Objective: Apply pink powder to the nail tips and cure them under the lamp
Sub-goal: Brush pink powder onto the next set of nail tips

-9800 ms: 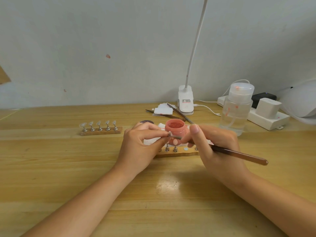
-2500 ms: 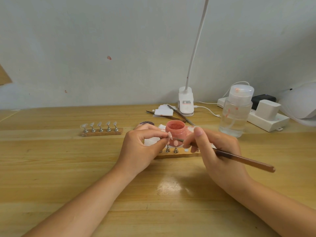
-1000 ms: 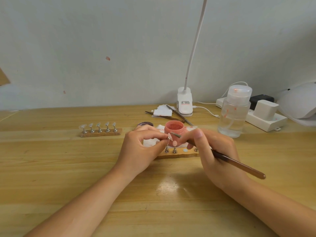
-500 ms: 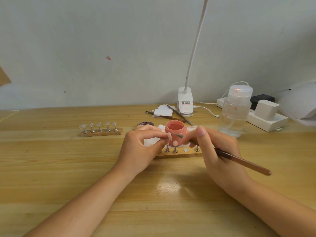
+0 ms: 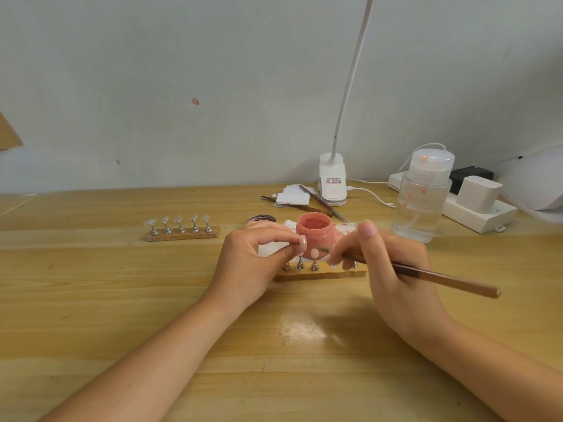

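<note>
My left hand (image 5: 253, 263) pinches a small stand with a pale pink nail tip (image 5: 302, 240) just in front of the open jar of pink powder (image 5: 314, 231). My right hand (image 5: 393, 269) grips a brown brush (image 5: 441, 278), its bristle end pointing left toward the held tip. Below them lies a wooden holder (image 5: 323, 273) with several metal stands, one bearing a pink tip (image 5: 315, 254). A second wooden holder (image 5: 182, 233) with clear tips sits to the left. The white curing lamp (image 5: 539, 184) shows at the right edge.
A white clip desk lamp (image 5: 332, 187) stands at the back by the wall. A clear pump bottle (image 5: 422, 196) is right of the jar, with a power strip (image 5: 475, 211) and adapter behind it. Tweezers (image 5: 323, 205), white pads and a dark lid (image 5: 261, 219) lie behind the jar.
My right hand has shifted the brush slightly, its tip staying near the held nail tip. My left hand keeps its pinch in the same place.
</note>
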`<state>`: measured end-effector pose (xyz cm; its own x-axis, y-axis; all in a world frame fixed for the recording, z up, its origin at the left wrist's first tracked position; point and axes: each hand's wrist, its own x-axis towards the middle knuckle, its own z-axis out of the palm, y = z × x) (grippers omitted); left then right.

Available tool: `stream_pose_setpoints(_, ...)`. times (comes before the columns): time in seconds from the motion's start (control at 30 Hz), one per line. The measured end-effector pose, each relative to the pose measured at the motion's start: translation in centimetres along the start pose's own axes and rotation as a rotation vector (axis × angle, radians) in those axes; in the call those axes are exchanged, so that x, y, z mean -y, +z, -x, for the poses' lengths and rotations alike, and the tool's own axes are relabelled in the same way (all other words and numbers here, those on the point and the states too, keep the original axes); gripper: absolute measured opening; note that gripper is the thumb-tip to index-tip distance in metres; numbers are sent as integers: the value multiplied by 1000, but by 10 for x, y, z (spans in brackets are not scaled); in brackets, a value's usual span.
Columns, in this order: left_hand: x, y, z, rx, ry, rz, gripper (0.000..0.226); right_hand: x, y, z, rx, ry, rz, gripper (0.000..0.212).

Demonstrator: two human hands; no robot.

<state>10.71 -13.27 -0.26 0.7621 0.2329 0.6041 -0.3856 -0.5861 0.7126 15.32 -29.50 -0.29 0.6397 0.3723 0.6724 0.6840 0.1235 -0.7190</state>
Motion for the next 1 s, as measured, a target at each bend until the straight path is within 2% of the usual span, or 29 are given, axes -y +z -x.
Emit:
stream_pose_setpoints(0.07,1,0,0,4,4,-9,18,-1,0,-1,34,-29,37,47)
stream_pose_setpoints(0.17,0,0,0,0,-5,9,17,-1,-1,1,74,70,-9,45)
stream_pose_setpoints(0.37,-2,-1,0,-4,-43,56,13,2,-1,-2,-72,-43,-98,46)
stream_pose_setpoints(0.47,-2,-1,0,-15,-40,59,7,2,-4,-2,-94,-27,-40,48)
stream_pose_setpoints(0.63,-1,0,1,-8,15,23,18,-2,-5,-6,-51,-104,281,16)
stream_pose_setpoints(0.77,0,0,0,9,168,-95,25,-10,-1,-5,71,-197,395,32)
stream_pose_setpoints(1.0,-3,1,2,44,101,-134,23,-9,1,-7,122,-206,407,31)
